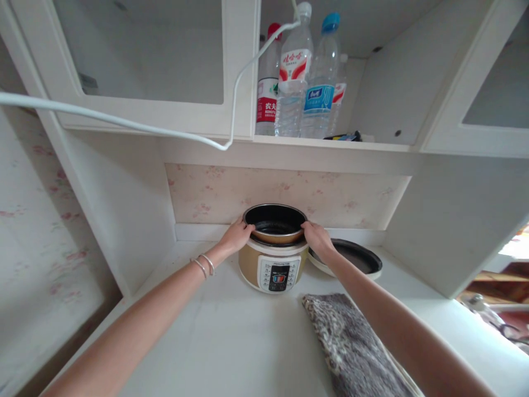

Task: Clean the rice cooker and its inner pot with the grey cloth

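Note:
A gold and white electric cooker (273, 269) stands at the back of the white counter (231, 336). Its dark inner pot (276, 223) sits partly raised out of the body. My left hand (236, 236) grips the pot's rim on the left side. My right hand (317, 238) grips the rim on the right side. Both hands have their fingers curled round the rim. Bracelets circle my left wrist. The cooker's lid (353, 257) lies upside down on the counter just right of the cooker.
A grey patterned cloth (351, 347) lies on the counter near my right forearm. Several water bottles (303, 77) stand in the open cupboard above. A white cable (165, 129) hangs across the cupboard front. Walls close in on both sides.

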{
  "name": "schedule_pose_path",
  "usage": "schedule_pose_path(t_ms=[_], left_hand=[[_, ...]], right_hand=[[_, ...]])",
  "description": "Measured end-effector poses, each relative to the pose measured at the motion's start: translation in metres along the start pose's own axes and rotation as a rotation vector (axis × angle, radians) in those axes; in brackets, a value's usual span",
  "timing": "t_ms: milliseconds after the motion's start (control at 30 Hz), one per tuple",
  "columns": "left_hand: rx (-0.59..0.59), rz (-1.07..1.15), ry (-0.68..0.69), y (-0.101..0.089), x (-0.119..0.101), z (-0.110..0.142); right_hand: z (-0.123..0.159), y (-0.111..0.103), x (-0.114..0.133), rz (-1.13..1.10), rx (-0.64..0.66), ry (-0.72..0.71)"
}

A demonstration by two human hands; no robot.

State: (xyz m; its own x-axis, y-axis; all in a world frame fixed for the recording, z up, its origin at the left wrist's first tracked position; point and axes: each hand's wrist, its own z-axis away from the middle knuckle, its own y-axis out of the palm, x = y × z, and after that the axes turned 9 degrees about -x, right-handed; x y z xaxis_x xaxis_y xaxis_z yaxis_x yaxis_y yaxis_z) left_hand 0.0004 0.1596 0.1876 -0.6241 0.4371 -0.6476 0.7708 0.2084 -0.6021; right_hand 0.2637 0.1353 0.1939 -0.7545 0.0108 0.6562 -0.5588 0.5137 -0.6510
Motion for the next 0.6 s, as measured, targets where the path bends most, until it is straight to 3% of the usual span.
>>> schedule_pose_path(t_ms=[233,333,400,500,600], left_hand=[[0.012,-0.100,0.002,0.012,0.012,0.010],[-0.032,-0.078,0.074,0.011,0.016,0.012],[-0.110,-0.053,0.088,0.010,0.024,0.009],[-0.241,-0.087,-0.008,0.008,0.040,-0.001],[-0.192,-0.150,0.064,0.009,0.053,-0.011]], right_hand=[[0.013,-0.007,-0.020,-0.081,0.004,-0.109],[0.024,-0.020,-0.049,-0.223,-0.037,-0.025],[0.037,-0.028,-0.079,-0.310,0.062,0.057],[0.061,-0.037,-0.132,-0.288,0.362,0.066],[0.078,-0.039,-0.183,-0.174,0.508,0.072]])
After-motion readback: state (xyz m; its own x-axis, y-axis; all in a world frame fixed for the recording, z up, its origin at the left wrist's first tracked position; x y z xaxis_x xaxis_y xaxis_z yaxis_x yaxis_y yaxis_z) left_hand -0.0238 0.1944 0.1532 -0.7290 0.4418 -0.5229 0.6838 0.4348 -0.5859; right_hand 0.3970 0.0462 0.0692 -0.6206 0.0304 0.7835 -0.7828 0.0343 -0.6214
